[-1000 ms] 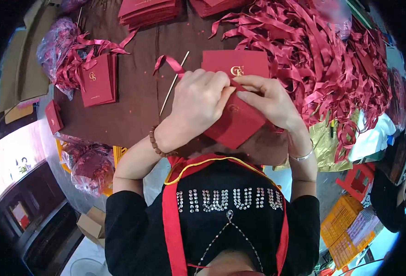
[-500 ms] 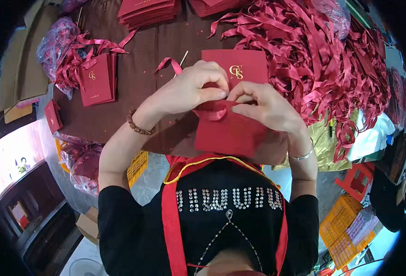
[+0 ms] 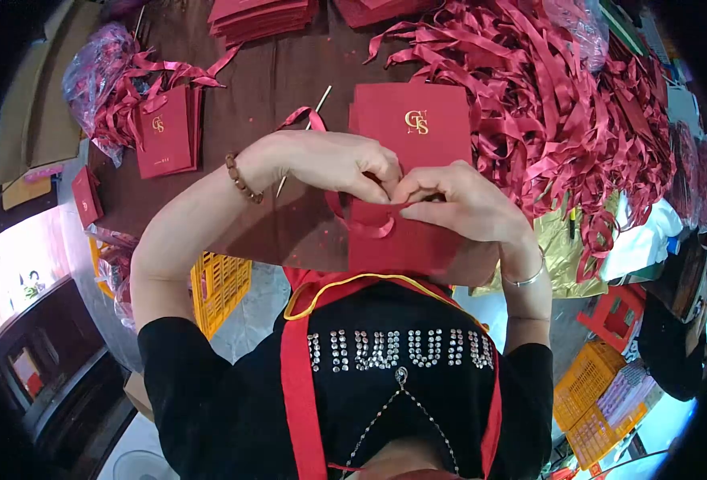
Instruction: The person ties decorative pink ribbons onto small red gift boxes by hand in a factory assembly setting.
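A plain dark-red paper bag (image 3: pixel 405 248) lies in front of me at the table's near edge. My left hand (image 3: pixel 345 170) is closed in a pinch at its upper edge, on a red satin ribbon (image 3: pixel 379 230) that loops below the fingers. My right hand (image 3: pixel 459 200) pinches the same edge of the bag, its thumb and forefinger almost touching the left fingertips. Behind the hands lie red bags (image 3: pixel 441 100) with a gold monogram. A thin pale stick (image 3: pixel 323 100) passes under my left wrist. The exact grip point is partly hidden by the fingers.
A large heap of red ribbons (image 3: pixel 561 128) covers the table's right side. Stacked red bags (image 3: pixel 261 20) stand at the back. More monogrammed bags (image 3: pixel 164 136) lie at left, beside clear plastic wrap (image 3: pixel 97 80). Yellow crates (image 3: pixel 224 288) stand below the table.
My left hand has turned flatter, and both hands have come slightly nearer my body. The ribbon loop hangs lower over the bag. More of the pale stick shows.
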`<state>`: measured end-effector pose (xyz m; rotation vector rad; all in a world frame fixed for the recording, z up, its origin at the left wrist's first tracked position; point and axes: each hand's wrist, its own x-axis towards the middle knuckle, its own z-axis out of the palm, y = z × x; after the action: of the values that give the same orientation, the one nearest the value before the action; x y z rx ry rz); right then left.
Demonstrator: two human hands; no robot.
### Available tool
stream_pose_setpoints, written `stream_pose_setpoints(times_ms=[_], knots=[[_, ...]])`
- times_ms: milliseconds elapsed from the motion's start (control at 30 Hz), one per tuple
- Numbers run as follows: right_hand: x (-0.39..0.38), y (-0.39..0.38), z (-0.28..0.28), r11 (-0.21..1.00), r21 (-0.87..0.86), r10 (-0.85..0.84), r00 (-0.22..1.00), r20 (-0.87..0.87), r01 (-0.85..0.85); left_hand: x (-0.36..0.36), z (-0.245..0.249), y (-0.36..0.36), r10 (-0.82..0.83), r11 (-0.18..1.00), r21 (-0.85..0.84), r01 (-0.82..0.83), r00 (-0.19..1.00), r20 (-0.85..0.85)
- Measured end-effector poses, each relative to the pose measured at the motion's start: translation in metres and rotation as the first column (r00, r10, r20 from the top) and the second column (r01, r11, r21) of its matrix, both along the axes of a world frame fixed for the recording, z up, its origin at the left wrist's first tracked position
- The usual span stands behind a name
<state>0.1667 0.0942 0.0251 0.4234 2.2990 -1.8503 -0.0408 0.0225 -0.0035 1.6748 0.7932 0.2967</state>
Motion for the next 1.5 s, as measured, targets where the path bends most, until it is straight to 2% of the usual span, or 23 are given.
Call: stream_pose_setpoints(times_ms=[100,167,200,267,333,400,467,600,667,700,733,833,867,933,1000,1067,1100,1133,1200,1233,1267,1333,1500], knots=[[0.003,-0.004,-0.002,0.999,-0.033,-0.028,0.999,-0.031,0.027,0.004,0.002,0.000,-0.027,0.998,-0.061,0.029,0.999,0.022],[0.005,-0.003,0.001,0.999,-0.009,-0.032,0.996,-0.085,0.032,0.008,0.007,-0.001,0.028,0.972,-0.233,-0.025,1.000,0.009],[0.005,-0.003,0.004,0.999,-0.011,-0.053,0.991,-0.125,0.052,0.008,0.007,0.000,0.027,0.975,-0.221,-0.024,1.000,0.010],[0.006,0.000,0.013,0.997,-0.002,-0.073,0.984,-0.164,0.073,0.009,0.006,0.003,0.121,0.915,-0.396,-0.073,0.988,0.098],[0.005,0.003,0.023,0.994,0.018,-0.105,0.994,-0.031,0.105,0.012,0.016,0.005,0.150,0.923,-0.362,-0.130,0.988,0.027],[0.005,0.007,0.025,0.993,0.082,-0.081,0.996,-0.026,0.083,0.016,0.014,0.002,0.268,0.938,-0.237,-0.253,0.963,0.031],[0.003,0.007,0.024,0.996,0.064,-0.058,0.998,0.008,0.058,0.018,0.014,-0.001,0.350,0.909,-0.246,-0.336,0.937,0.015],[0.000,0.002,0.016,1.000,0.013,0.029,0.989,-0.147,-0.027,0.014,0.027,0.011,0.421,0.898,-0.091,-0.430,0.902,-0.099],[-0.002,0.004,0.019,0.998,0.014,-0.054,0.995,-0.085,0.056,0.013,0.036,0.011,0.605,0.796,0.016,-0.605,0.796,-0.029],[-0.001,0.005,0.023,0.990,-0.089,-0.118,0.992,-0.054,0.113,0.002,0.024,0.017,0.559,0.775,0.301,-0.556,0.825,0.086],[-0.001,0.008,0.025,0.990,-0.079,-0.121,0.991,-0.056,0.116,-0.006,0.021,0.019,0.616,0.712,0.323,-0.624,0.775,0.140],[-0.001,0.016,0.035,0.995,-0.046,-0.094,0.991,-0.099,0.090,-0.018,0.023,0.028,0.840,0.541,-0.167,-0.825,0.517,0.166],[-0.002,0.016,0.034,0.995,-0.036,-0.096,0.990,-0.100,0.093,-0.017,0.023,0.029,0.837,0.545,-0.161,-0.823,0.520,0.174],[-0.004,0.018,0.029,0.958,-0.232,-0.197,0.976,-0.095,0.171,-0.013,0.019,0.032,0.859,0.506,-0.212,-0.836,0.464,0.216],[-0.007,0.023,0.032,0.952,-0.213,-0.237,0.970,-0.049,0.221,-0.009,0.018,0.031,0.835,0.543,-0.206,-0.814,0.500,0.228],[-0.006,0.032,0.026,0.922,-0.251,-0.327,0.939,-0.104,0.294,0.005,0.027,0.020,0.904,0.412,-0.457,-0.788,0.292,0.312],[-0.004,0.037,0.025,0.933,-0.210,-0.328,0.930,-0.167,0.292,0.004,0.017,0.013,0.851,0.487,-0.219,-0.846,0.403,0.336],[-0.002,0.041,0.023,0.940,-0.155,-0.331,0.917,-0.221,0.302,0.001,0.009,0.006,0.797,0.590,-0.285,-0.755,0.489,0.355],[-0.003,0.050,0.019,0.950,-0.080,-0.312,0.928,-0.205,0.302,0.012,0.017,-0.001,0.762,0.618,-0.206,-0.759,0.513,0.397],[-0.004,0.050,0.023,0.954,-0.058,-0.301,0.934,-0.192,0.295,0.007,0.025,-0.009,0.786,0.617,-0.338,-0.711,0.541,0.299],[-0.005,0.051,0.025,0.961,-0.050,-0.275,0.944,-0.182,0.270,0.006,0.005,-0.010,0.754,0.622,-0.220,-0.751,0.498,0.429],[-0.009,0.050,0.017,0.969,-0.109,-0.243,0.943,-0.227,0.223,0.008,0.025,-0.022,0.748,0.646,-0.237,-0.725,0.542,0.383],[-0.015,0.043,0.023,0.970,-0.130,-0.234,0.941,-0.245,0.207,0.016,0.032,-0.041,0.800,0.574,-0.256,-0.778,0.465,0.378]])
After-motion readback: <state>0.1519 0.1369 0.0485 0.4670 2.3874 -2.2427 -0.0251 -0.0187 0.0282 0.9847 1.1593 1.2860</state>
